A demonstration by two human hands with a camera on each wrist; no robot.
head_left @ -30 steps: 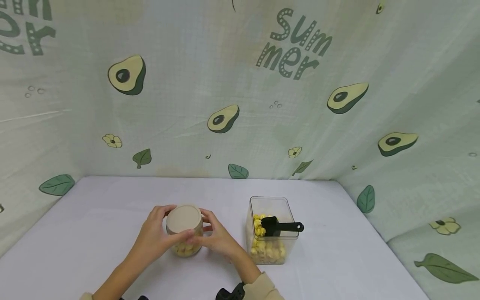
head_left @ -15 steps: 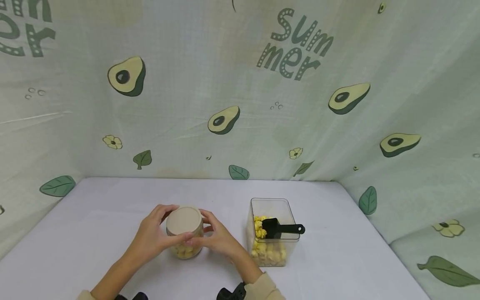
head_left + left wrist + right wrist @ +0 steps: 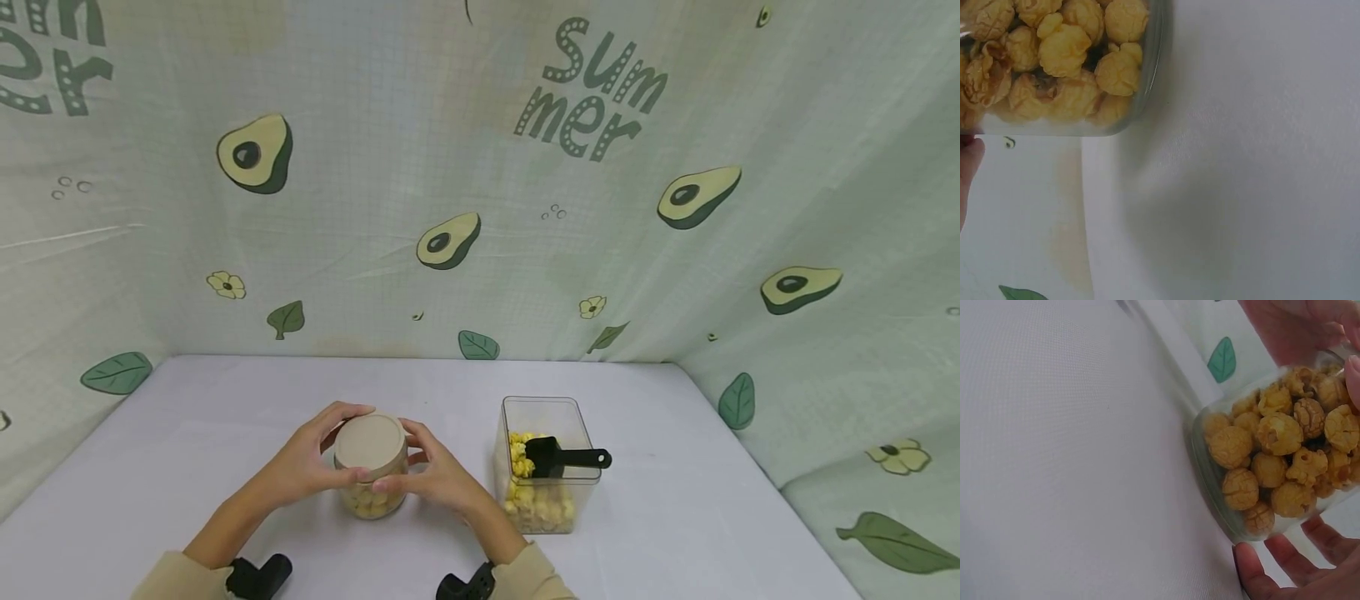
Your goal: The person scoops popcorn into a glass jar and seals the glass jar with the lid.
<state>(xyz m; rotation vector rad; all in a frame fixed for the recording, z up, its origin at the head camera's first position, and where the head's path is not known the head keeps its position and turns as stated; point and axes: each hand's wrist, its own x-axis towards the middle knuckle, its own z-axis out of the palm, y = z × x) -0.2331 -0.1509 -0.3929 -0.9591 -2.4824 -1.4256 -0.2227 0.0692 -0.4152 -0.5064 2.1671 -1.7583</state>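
A clear jar (image 3: pixel 371 503) of popcorn stands on the table at centre left, its round beige lid (image 3: pixel 369 443) on top. My left hand (image 3: pixel 315 458) grips the lid from the left, fingers over the far edge and thumb along the near edge. From the other side my right hand (image 3: pixel 438 477) holds the jar, its thumb in front and fingers behind. In the right wrist view the popcorn (image 3: pixel 1279 434) shows through the jar wall, with curled right fingers (image 3: pixel 1297 559) against it. The left wrist view shows the jar's bottom corner (image 3: pixel 1113 119) and one fingertip.
To the right stands a clear square container (image 3: pixel 540 408) partly filled with popcorn. A black scoop (image 3: pixel 551 457) rests in it, handle over the right rim. A white cloth covers the table (image 3: pixel 675 517), and a printed curtain (image 3: pixel 360 167) hangs behind and at the sides.
My left hand has turned clockwise at the lid: its fingers shifted right along the far edge, its thumb left along the near edge. The right hand, jar and container stay almost the same.
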